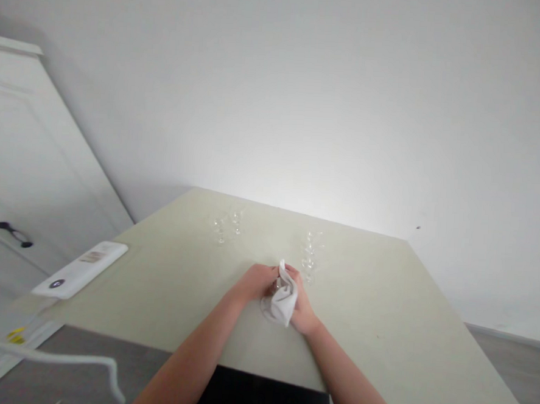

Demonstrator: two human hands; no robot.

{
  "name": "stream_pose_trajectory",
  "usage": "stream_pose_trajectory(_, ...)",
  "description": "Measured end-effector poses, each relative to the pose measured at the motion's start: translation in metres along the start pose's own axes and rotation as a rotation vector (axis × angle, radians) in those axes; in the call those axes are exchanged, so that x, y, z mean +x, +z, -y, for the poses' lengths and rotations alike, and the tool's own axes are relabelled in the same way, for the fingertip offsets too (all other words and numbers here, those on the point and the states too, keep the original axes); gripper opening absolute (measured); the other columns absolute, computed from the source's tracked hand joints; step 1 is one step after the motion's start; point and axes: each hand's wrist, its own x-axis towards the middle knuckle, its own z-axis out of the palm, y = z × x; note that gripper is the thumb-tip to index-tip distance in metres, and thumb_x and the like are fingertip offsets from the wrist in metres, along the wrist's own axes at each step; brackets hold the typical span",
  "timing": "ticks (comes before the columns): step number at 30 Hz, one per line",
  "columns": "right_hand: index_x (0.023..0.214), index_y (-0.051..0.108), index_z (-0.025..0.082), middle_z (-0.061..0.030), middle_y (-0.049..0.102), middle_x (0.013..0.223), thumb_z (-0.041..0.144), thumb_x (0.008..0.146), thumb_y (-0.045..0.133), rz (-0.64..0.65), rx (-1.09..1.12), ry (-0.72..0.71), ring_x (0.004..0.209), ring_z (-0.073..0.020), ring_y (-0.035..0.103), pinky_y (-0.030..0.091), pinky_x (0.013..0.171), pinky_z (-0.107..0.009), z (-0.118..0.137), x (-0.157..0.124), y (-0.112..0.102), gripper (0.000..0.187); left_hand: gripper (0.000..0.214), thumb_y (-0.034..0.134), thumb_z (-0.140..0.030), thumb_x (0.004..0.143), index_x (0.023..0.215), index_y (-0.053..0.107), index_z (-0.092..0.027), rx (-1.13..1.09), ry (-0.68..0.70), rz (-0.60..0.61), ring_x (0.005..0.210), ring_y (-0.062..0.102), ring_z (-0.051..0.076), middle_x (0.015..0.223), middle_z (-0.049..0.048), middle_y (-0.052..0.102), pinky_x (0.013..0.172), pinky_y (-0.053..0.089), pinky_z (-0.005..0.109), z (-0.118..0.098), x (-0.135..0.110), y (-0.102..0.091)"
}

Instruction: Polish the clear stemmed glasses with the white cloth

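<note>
My hands meet over the near middle of the table. My right hand (304,304) is closed on a crumpled white cloth (283,300), whose loose end hangs toward me. Beside it, my left hand (258,282) has its fingers curled round a small clear glass (274,286), mostly hidden by the fingers and cloth. Just beyond my right hand, several small clear glasses (309,253) stand in a line. More clear glasses (236,223) are grouped farther back on the left; their transparent outlines are faint.
The pale table (379,355) reaches back to a white wall (304,94). On its left edge lies a long white device (83,270) with a dark round mark. A white cabinet (29,163) stands to the left. A white cable (59,357) runs at the lower left.
</note>
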Motion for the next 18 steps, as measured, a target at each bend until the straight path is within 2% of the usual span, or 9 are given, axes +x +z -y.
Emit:
stream_pose_trajectory(2, 0.122, 0.059, 0.022, -0.0107, 0.056, 0.127, 0.032, 0.069, 0.075, 0.014, -0.099, -0.041, 0.121, -0.0280, 0.052, 0.038, 0.108, -0.045, 0.004, 0.001, 0.002, 0.056, 0.014, 0.052, -0.016, 0.087, 0.099, 0.059, -0.017, 0.012, -0.015, -0.009, 0.083, 0.066, 0.023, 0.089, 0.0085, 0.070, 0.072, 0.046, 0.032, -0.007, 0.004, 0.001)
stream_pose_trajectory(4, 0.121, 0.055, 0.021, -0.0100, 0.059, 0.118, 0.026, 0.071, 0.071, -0.027, -0.150, -0.040, 0.110, -0.0255, 0.056, 0.043, 0.101, -0.043, 0.004, 0.004, 0.004, 0.052, 0.015, 0.050, -0.017, 0.090, 0.102, 0.059, -0.017, 0.035, -0.041, -0.105, 0.092, 0.064, 0.023, 0.094, 0.0100, 0.068, 0.082, 0.047, 0.035, -0.012, 0.007, 0.001)
stream_pose_trajectory(6, 0.117, 0.053, 0.021, -0.0069, 0.061, 0.107, 0.025, 0.077, 0.064, -0.096, -0.085, 0.007, 0.098, -0.0226, 0.058, 0.047, 0.093, -0.040, -0.001, 0.006, 0.005, 0.041, 0.017, 0.046, -0.020, 0.094, 0.106, 0.058, -0.018, 0.078, -0.037, -0.213, 0.098, 0.061, 0.024, 0.097, 0.0103, 0.067, 0.089, 0.045, 0.038, -0.015, 0.007, 0.000)
stream_pose_trajectory(8, 0.114, 0.053, 0.021, -0.0056, 0.062, 0.103, 0.025, 0.082, 0.059, -0.133, 0.006, 0.050, 0.094, -0.0218, 0.058, 0.048, 0.091, -0.039, -0.006, 0.008, 0.005, 0.033, 0.018, 0.042, -0.020, 0.096, 0.106, 0.057, -0.019, 0.123, -0.016, -0.254, 0.099, 0.060, 0.025, 0.098, 0.0106, 0.066, 0.093, 0.043, 0.040, -0.019, 0.006, -0.002)
stream_pose_trajectory(10, 0.110, 0.055, 0.021, -0.0055, 0.063, 0.102, 0.025, 0.082, 0.057, -0.124, 0.042, 0.069, 0.093, -0.0222, 0.058, 0.048, 0.090, -0.040, -0.008, 0.007, 0.004, 0.029, 0.019, 0.041, -0.018, 0.096, 0.105, 0.058, -0.018, 0.142, -0.018, -0.210, 0.097, 0.062, 0.025, 0.095, 0.0110, 0.067, 0.092, 0.043, 0.041, -0.021, 0.005, -0.003)
stream_pose_trajectory(12, 0.107, 0.056, 0.021, -0.0053, 0.063, 0.098, 0.023, 0.080, 0.060, -0.082, -0.018, 0.053, 0.090, -0.0224, 0.058, 0.048, 0.089, -0.040, -0.006, 0.006, 0.002, 0.028, 0.019, 0.043, -0.019, 0.095, 0.105, 0.059, -0.017, 0.121, -0.073, -0.097, 0.088, 0.064, 0.025, 0.088, 0.0107, 0.068, 0.085, 0.045, 0.039, -0.022, 0.005, -0.003)
stream_pose_trajectory(15, 0.113, 0.058, 0.022, -0.0085, 0.060, 0.107, 0.018, 0.072, 0.066, 0.003, -0.231, -0.035, 0.100, -0.0257, 0.057, 0.046, 0.093, -0.041, 0.000, 0.004, 0.000, 0.042, 0.020, 0.047, -0.025, 0.094, 0.107, 0.059, -0.017, 0.065, -0.181, 0.063, 0.074, 0.065, 0.024, 0.080, 0.0094, 0.070, 0.071, 0.046, 0.035, -0.020, 0.006, -0.004)
stream_pose_trajectory(18, 0.120, 0.056, 0.022, -0.0104, 0.057, 0.117, 0.016, 0.068, 0.068, 0.031, -0.288, -0.074, 0.108, -0.0277, 0.055, 0.043, 0.098, -0.041, -0.001, 0.004, 0.001, 0.054, 0.021, 0.047, -0.026, 0.094, 0.107, 0.059, -0.016, 0.049, -0.204, 0.085, 0.075, 0.066, 0.023, 0.082, 0.0097, 0.070, 0.070, 0.045, 0.033, -0.019, 0.006, -0.005)
